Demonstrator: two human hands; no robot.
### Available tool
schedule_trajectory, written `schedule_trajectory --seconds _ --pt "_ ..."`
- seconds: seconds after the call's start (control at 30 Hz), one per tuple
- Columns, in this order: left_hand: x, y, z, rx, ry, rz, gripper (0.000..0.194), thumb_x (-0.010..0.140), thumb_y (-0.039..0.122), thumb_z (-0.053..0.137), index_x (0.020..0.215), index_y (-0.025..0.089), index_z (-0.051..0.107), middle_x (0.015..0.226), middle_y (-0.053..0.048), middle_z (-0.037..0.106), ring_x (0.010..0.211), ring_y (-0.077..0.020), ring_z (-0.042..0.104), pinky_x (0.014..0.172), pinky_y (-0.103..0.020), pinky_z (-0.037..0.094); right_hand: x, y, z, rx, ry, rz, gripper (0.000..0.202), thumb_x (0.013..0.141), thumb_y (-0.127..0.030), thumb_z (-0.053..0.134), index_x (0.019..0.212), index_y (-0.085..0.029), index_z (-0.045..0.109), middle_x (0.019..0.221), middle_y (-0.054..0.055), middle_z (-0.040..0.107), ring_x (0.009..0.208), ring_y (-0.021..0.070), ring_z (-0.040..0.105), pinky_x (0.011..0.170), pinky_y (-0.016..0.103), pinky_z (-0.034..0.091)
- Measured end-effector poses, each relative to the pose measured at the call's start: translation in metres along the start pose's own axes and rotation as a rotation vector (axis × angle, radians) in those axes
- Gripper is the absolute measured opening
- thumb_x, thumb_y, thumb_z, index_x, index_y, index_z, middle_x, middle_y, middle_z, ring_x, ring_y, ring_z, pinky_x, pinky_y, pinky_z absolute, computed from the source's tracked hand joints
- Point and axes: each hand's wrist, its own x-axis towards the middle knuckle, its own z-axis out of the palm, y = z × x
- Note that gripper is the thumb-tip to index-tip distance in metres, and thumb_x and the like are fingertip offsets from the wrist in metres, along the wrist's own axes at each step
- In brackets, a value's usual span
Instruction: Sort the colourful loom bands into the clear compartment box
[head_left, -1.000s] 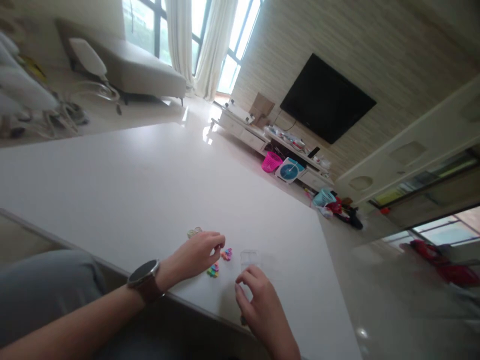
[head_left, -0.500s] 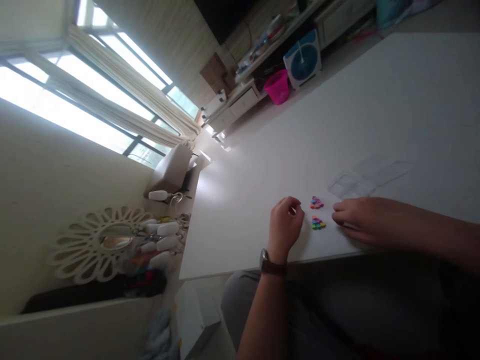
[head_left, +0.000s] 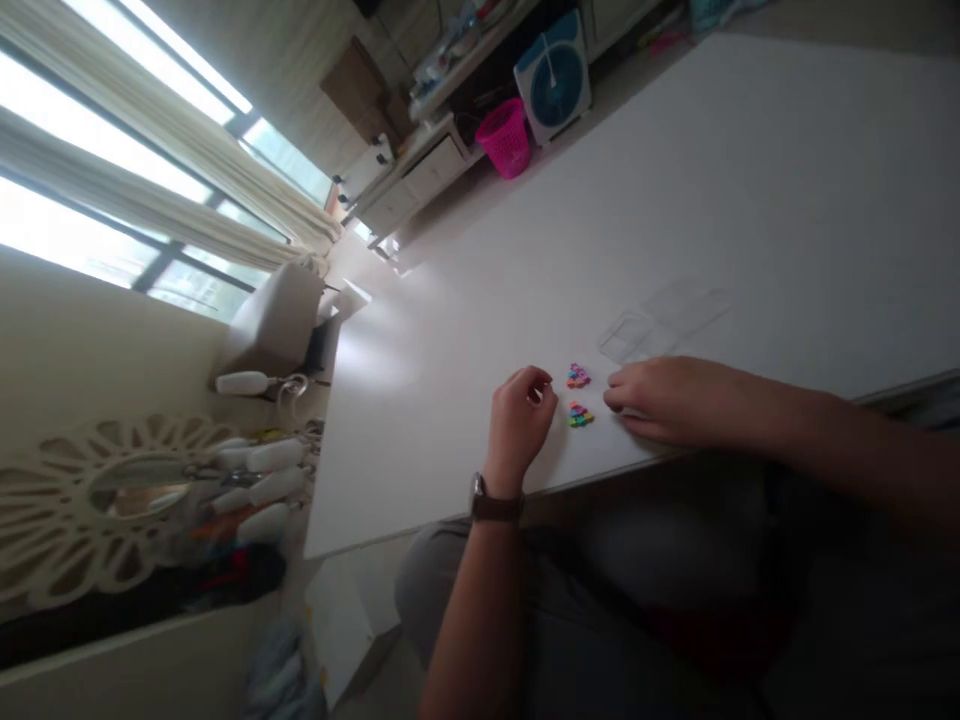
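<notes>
Two small clusters of tiny colourful pieces lie on the white table [head_left: 450, 400] between my hands. The farther cluster [head_left: 577, 376] is mostly pink and purple with some blue; the nearer cluster [head_left: 580, 415] shows green, yellow, orange and purple. Just left of them, my left hand [head_left: 523, 420] is curled, thumb and index finger brought together in a loop. To their right my right hand [head_left: 649, 398] rests low over the table, fingers bent inward and closed. Whether either set of fingertips holds a tiny piece cannot be seen. Both hands are apart from the clusters.
A clear plastic case [head_left: 630, 335], apparently with its lid folded open, lies beyond my right hand. The table's front edge runs close below both wrists. Past the far edge stand a pink basket [head_left: 505, 140], a blue and white fan [head_left: 555, 80] and a low cabinet [head_left: 409, 195].
The whole scene has shifted left and slightly up as the head view turned. Both hands and the two clusters keep nearly the same places relative to each other.
</notes>
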Motion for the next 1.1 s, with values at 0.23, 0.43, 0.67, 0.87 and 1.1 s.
schedule_trajectory --seconds 0.23,0.43,0.67,0.87,1.1 --pt "0.0 -0.005 0.007 0.019 -0.029 0.001 0.012 0.083 0.013 0.055 0.086 0.02 0.064 0.081 0.0 0.066 0.071 -0.0134 0.057 0.07 -0.026 0.042 0.001 -0.001 -0.034 -0.203 -0.128 -0.026 0.006 0.089 -0.02 0.061 0.087 -0.018 0.066 0.098 0.008 0.063 0.091 0.0221 0.059 0.079 0.033 0.046" --pt "0.002 -0.005 0.011 0.046 -0.032 0.016 0.014 0.085 0.013 0.051 0.086 0.019 0.064 0.082 -0.002 0.067 0.073 -0.0148 0.058 0.072 -0.028 0.042 0.004 0.01 -0.03 -0.197 -0.129 0.02 0.008 0.091 -0.021 0.06 0.093 -0.017 0.067 0.104 0.009 0.062 0.097 0.0237 0.058 0.089 0.036 0.048" --pt "0.003 -0.003 0.01 0.034 -0.032 0.003 0.013 0.085 0.012 0.051 0.084 0.019 0.063 0.081 -0.003 0.066 0.072 -0.015 0.058 0.07 -0.028 0.042 0.001 0.006 -0.024 0.015 -0.174 -0.005 0.009 0.091 -0.016 0.059 0.098 -0.018 0.065 0.106 0.007 0.062 0.094 0.0187 0.062 0.089 0.031 0.049" --pt "0.005 -0.014 0.004 0.052 0.048 -0.006 0.014 0.084 0.013 0.051 0.086 0.019 0.063 0.081 -0.003 0.066 0.074 -0.0156 0.058 0.071 -0.028 0.043 -0.001 -0.004 -0.023 0.059 -0.193 -0.086 0.012 0.09 -0.014 0.059 0.099 -0.019 0.065 0.11 0.007 0.063 0.103 0.02 0.061 0.093 0.032 0.049" --pt "0.012 -0.05 -0.036 0.037 0.292 -0.327 0.01 0.079 0.017 0.056 0.081 0.018 0.066 0.076 -0.002 0.068 0.072 -0.0158 0.061 0.072 -0.029 0.045 -0.001 0.009 -0.025 -0.145 -0.075 0.023 0.022 0.083 -0.015 0.063 0.104 -0.019 0.066 0.122 0.011 0.06 0.115 0.0275 0.052 0.099 0.042 0.047"
